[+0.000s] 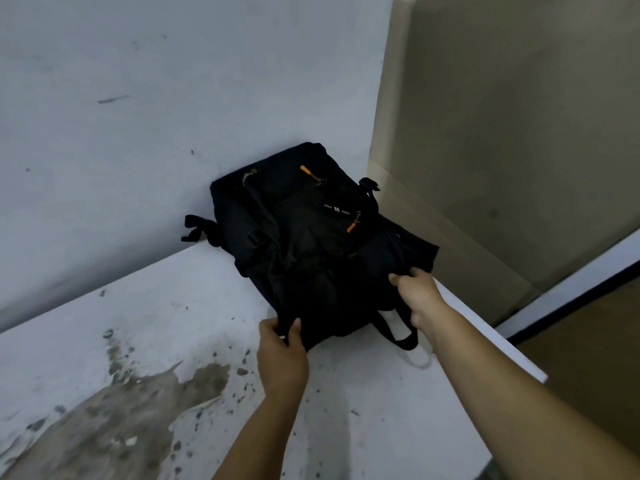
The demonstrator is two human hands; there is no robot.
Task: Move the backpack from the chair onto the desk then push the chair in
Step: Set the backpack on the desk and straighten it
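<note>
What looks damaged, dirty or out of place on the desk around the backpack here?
The white desk has a large worn brown patch with dark specks at its near left. The black backpack leans against the wall; both hands, left hand and right hand, grip its near end. Nothing spilled.

The backpack [311,237] hides the bench's [173,323] far right corner and its own underside. Both forearms are cut off by the bottom edge. The left hand's [281,355] fingertips vanish behind a black strap. Bench edges look smeared by blur.
</note>
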